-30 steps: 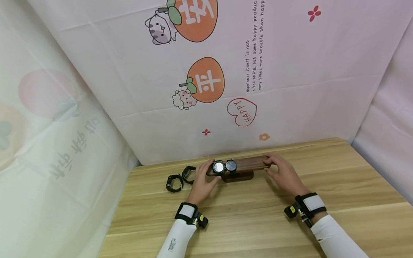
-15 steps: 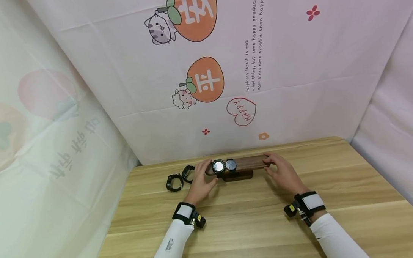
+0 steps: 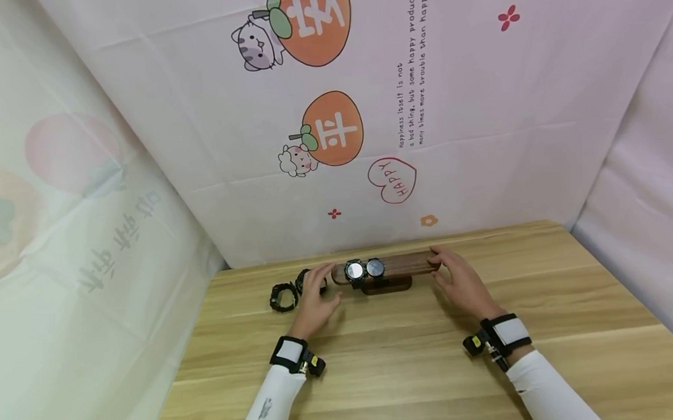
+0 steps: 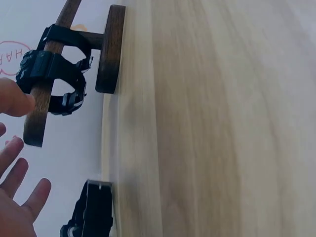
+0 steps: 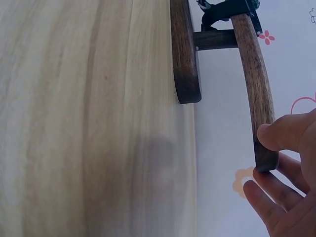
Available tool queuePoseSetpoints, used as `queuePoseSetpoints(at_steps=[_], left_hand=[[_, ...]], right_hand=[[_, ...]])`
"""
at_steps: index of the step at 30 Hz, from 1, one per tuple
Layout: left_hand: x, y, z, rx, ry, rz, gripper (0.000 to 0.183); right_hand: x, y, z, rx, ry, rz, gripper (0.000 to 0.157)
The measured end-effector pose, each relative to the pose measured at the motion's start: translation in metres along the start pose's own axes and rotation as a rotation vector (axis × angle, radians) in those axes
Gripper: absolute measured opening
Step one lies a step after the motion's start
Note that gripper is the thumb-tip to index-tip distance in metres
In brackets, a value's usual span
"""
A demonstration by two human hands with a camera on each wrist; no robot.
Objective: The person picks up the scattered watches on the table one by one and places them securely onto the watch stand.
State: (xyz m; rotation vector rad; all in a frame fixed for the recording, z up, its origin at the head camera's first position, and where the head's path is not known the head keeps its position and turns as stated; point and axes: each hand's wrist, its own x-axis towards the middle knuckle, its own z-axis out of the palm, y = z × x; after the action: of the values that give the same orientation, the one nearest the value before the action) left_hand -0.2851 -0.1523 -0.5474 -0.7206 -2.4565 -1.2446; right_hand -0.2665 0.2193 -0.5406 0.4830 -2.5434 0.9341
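Note:
A dark wooden watch stand (image 3: 408, 265) stands near the table's back edge, its long bar raised above a short base (image 3: 388, 286). Two black watches are strapped side by side round the bar's left half: one with a bright face (image 3: 354, 270), the other with a dark face (image 3: 375, 268). My right hand (image 3: 463, 286) pinches the bar's right end between thumb and fingers, as the right wrist view shows. Beside the left end is my left hand (image 3: 312, 306), fingers spread and holding nothing; whether its thumb (image 4: 15, 98) touches the bar I cannot tell.
Two more black watches lie left of the stand: one looped watch (image 3: 275, 298) in full view, another watch (image 3: 302, 280) partly hidden behind my left hand. The wooden table (image 3: 398, 368) meets a printed white cloth (image 3: 468, 168) behind and at the sides.
My left hand has drawn back to the left, off the bar's left end, which now shows. The right hand keeps its place on the right end; the stand stays put.

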Motion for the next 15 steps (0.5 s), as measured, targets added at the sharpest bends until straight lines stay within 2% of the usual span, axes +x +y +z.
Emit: queuePoseSetpoints(at_steps=[3,9,15], left_hand=[[-0.003,0.0,-0.005,0.004,0.022,0.006,0.068],[-0.01,0.002,-0.011,0.039,0.083,0.061,0.062],[-0.017,0.006,-0.017,0.087,0.107,0.054,0.057]], right_hand=[[-0.001,-0.002,-0.002,-0.012,-0.018,0.009,0.032],[-0.003,-0.004,-0.004,-0.045,-0.016,-0.009,0.036],[-0.006,-0.003,-0.006,-0.077,0.0,-0.04,0.041]])
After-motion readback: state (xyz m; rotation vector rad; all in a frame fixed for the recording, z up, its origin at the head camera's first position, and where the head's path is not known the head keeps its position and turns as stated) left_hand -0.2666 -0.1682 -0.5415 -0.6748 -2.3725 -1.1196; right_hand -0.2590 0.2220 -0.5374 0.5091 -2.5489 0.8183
